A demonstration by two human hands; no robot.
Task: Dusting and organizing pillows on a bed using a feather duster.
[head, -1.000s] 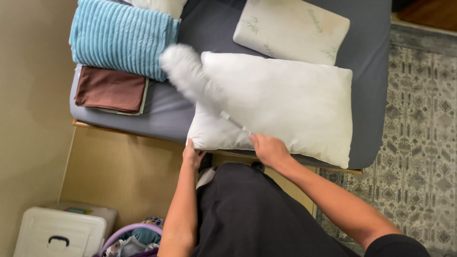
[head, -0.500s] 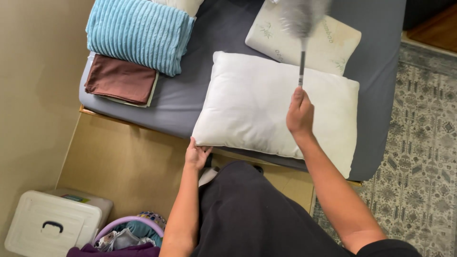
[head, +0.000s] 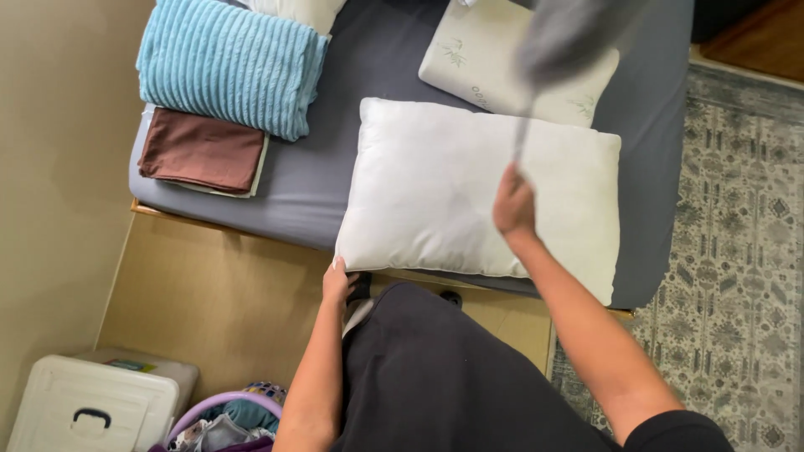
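Observation:
A plump white pillow (head: 452,184) lies on the grey bed sheet (head: 318,180). My left hand (head: 337,283) pinches its near left corner at the bed's edge. My right hand (head: 513,203) hovers over the pillow's right half, closed around the thin handle of a grey duster (head: 569,38). The duster's fluffy head is blurred and raised over a flatter white pillow with a leaf print (head: 486,63) behind.
A folded blue ribbed blanket (head: 230,63) and folded brown cloth (head: 201,151) lie on the bed's left part. A white plastic box (head: 88,406) and a purple basket of laundry (head: 222,414) stand on the floor. A patterned rug (head: 737,276) lies at the right.
The duster swung from the pillow's left end up and across to the right, over the far pillow. My right hand rose with it. My left hand stayed at the corner.

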